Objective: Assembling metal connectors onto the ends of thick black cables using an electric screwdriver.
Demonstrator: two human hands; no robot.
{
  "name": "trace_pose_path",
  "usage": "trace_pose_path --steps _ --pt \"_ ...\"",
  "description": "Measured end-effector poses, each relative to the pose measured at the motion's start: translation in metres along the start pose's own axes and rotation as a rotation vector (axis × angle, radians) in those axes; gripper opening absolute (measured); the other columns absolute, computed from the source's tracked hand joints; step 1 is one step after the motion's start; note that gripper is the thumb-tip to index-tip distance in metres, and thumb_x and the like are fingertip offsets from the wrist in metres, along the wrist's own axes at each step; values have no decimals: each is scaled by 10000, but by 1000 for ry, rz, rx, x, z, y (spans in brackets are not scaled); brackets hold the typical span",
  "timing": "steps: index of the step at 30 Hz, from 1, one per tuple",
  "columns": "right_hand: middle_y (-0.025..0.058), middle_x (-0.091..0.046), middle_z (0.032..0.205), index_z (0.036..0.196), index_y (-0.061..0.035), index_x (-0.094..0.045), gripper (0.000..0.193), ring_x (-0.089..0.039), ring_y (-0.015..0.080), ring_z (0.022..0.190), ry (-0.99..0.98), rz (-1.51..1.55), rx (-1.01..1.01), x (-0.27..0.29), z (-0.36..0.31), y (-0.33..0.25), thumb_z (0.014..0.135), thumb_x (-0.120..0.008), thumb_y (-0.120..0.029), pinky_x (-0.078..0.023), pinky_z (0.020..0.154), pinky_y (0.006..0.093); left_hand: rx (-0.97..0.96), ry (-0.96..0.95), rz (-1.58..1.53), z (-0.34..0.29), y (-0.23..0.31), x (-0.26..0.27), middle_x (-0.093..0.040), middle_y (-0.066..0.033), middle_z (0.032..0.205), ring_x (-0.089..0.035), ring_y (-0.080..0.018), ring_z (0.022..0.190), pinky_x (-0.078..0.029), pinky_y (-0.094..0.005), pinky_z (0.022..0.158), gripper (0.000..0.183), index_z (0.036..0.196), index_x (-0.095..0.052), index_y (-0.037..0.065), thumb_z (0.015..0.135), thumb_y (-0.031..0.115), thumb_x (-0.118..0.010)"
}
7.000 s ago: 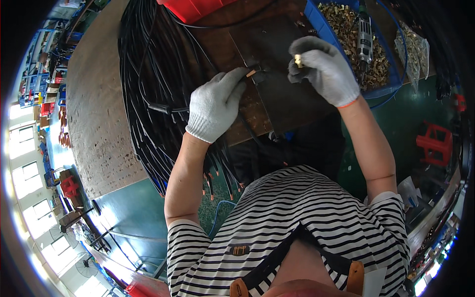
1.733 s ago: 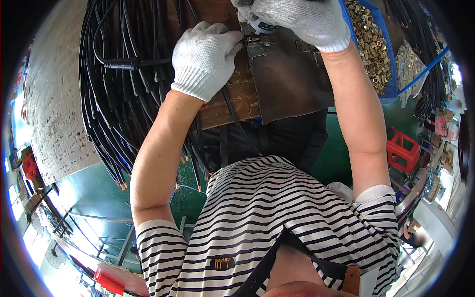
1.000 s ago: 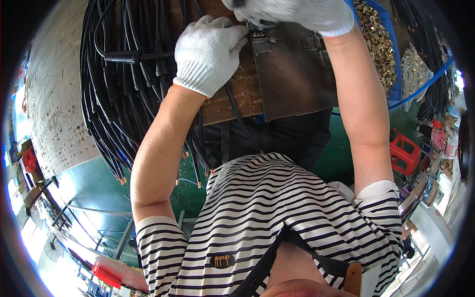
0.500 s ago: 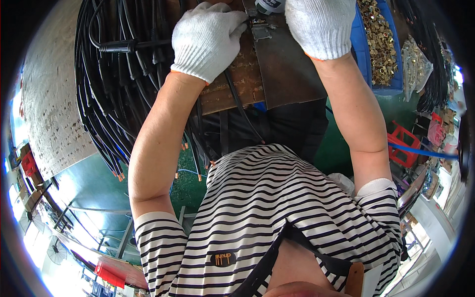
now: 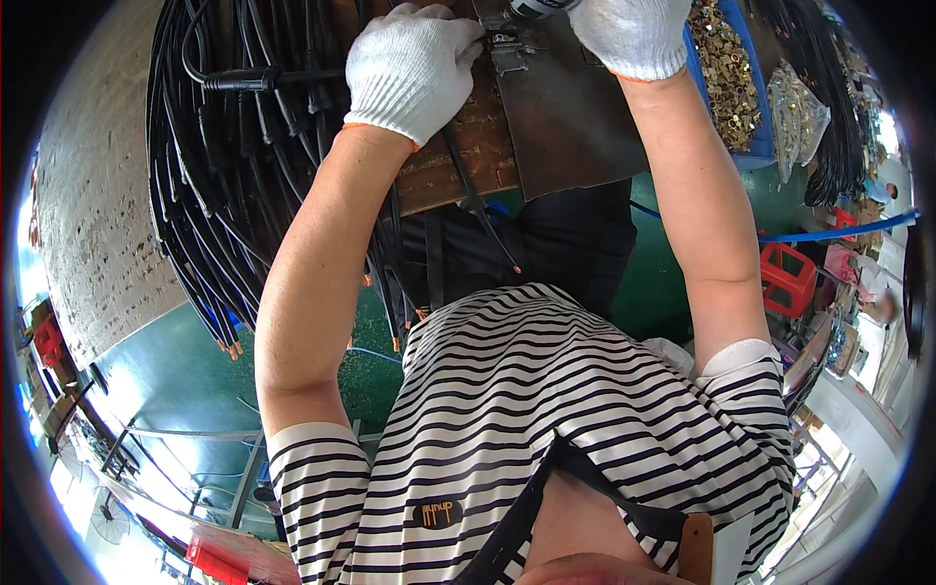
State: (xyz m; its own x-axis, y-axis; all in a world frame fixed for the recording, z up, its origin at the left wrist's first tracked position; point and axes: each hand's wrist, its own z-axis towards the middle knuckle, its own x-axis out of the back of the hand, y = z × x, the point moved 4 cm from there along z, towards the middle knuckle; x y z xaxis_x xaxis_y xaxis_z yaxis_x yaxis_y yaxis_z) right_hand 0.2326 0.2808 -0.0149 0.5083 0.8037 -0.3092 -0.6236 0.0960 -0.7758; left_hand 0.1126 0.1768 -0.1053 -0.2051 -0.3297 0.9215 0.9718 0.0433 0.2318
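Observation:
My left hand (image 5: 414,73), in a white knitted glove, has its fingers curled beside a small metal fixture (image 5: 509,51) on the bench. Whatever lies inside those fingers is hidden. From beneath that hand a black cable (image 5: 471,195) hangs over the bench edge, ending in bare copper. At the top edge, my right hand (image 5: 634,37), also gloved, is closed around a dark cylindrical tool (image 5: 538,8) with pale markings. The tool lies tilted near the fixture, partly cut off by the picture's edge. A dark flat plate (image 5: 570,127) spreads below the fixture.
Many black cables (image 5: 229,185) with moulded joints drape across the left side. A blue bin (image 5: 759,156) of small brass-coloured metal parts (image 5: 726,83) stands at right, beside a clear bag (image 5: 799,117) of parts. Further right are a black cable bundle (image 5: 838,146) and a red stool (image 5: 788,281).
My right hand has moved slightly up, and the tool has tipped to a flatter angle. My left hand stays at the fixture. The whole view has shifted a little.

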Motion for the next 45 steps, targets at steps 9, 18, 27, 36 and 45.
trace_pose_path --steps 9,18,27,36,45 --pt "223 -729 1045 1184 31 -632 265 -746 307 788 -186 192 -43 21 9 15 960 -717 -82 -628 681 396 0 -3 -13 1 1 1 -770 -37 1118 -708 -286 1128 -571 -450 977 266 1176 -823 217 1000 341 -667" --pt "190 -729 1082 1130 7 -634 329 -743 296 852 -460 284 -179 31 30 26 873 -819 -81 -635 737 401 23 -39 13 0 -2 0 -786 -33 1174 -710 -284 1167 -571 -437 1014 270 1197 -826 215 1018 338 -665" --pt "163 -735 1120 1128 -6 -669 374 -733 281 932 -847 205 -138 2 50 34 826 -876 -81 -620 847 388 54 -26 -19 -1 -2 -2 -789 -54 1173 -719 -300 1153 -575 -437 1009 269 1192 -829 204 1008 332 -680" --pt "79 -775 1053 1192 -28 -713 366 -761 156 919 28 0 -113 -3 4 20 869 -887 -29 -659 829 305 4 -6 -40 2 0 1 -787 -44 1117 -723 -303 1102 -581 -458 967 265 1160 -831 182 1001 330 -679" --pt "33 -730 889 1072 -57 -693 198 -681 103 738 279 -254 -70 -19 -10 -2 928 -829 -49 -567 659 245 -17 28 36 0 -3 -5 -792 -41 1136 -729 -305 1112 -590 -453 963 263 1158 -836 192 987 321 -684"
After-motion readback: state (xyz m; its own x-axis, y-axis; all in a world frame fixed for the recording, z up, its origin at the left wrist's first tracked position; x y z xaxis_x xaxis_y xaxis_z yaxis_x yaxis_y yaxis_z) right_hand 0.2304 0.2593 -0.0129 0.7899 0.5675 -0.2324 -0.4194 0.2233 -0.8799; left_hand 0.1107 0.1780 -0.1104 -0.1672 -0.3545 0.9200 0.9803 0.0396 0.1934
